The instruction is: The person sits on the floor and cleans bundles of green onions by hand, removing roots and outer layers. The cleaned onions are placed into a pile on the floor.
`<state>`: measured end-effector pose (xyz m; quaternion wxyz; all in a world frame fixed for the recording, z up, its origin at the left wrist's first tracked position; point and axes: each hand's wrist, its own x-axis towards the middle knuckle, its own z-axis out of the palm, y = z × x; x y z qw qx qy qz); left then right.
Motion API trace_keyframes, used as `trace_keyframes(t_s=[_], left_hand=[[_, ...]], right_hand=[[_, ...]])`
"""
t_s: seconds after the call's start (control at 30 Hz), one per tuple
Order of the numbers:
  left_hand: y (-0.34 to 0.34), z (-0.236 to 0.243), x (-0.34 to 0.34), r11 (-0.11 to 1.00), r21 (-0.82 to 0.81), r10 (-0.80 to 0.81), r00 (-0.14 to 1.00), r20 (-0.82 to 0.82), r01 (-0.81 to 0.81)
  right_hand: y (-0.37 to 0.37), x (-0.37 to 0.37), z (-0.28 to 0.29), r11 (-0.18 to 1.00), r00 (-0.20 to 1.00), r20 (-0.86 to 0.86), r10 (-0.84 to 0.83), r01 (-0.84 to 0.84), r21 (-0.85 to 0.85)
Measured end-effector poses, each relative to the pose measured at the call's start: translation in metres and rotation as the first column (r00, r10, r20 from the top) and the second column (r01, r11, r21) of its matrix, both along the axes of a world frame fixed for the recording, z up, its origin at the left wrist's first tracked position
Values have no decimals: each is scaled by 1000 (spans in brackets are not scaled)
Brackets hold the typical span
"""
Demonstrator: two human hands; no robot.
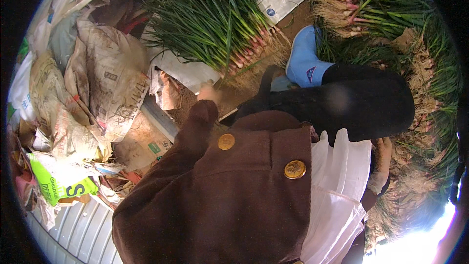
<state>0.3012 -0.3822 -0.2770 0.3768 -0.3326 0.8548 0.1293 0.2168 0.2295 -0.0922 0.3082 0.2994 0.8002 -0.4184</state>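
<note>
My left hand [208,92] comes out of a brown sleeve beside the corner of a white sheet [183,68]. Its fingers are blurred, so I cannot tell whether they grip anything. Just beyond it lies a big bunch of green onions [210,17], leaves toward the far left and pinkish bulbs with pale roots toward the right. A tan shape at the right, past the white ruffled cloth, looks like my right hand [382,154]; its fingers are hidden. Loose roots and green onions lie near it.
More green onions [371,12] are heaped at the far right and along the right side. Crumpled sacks [110,76] and a bright green bag [58,181] pile up at the left. My blue boot [305,61] stands beside the bunch. A grey ribbed surface [80,232] shows at lower left.
</note>
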Motion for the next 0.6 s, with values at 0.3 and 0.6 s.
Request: trace_keyframes(t_s=[0.3, 0.6], left_hand=[[-11, 97, -94, 427, 836, 668, 743, -35, -344], [44, 188, -229, -61, 992, 752, 659, -29, 114]], right_hand=[[-24, -70, 73, 912, 946, -230, 227, -124, 392], [-259, -191, 168, 902, 772, -517, 369, -432, -1]])
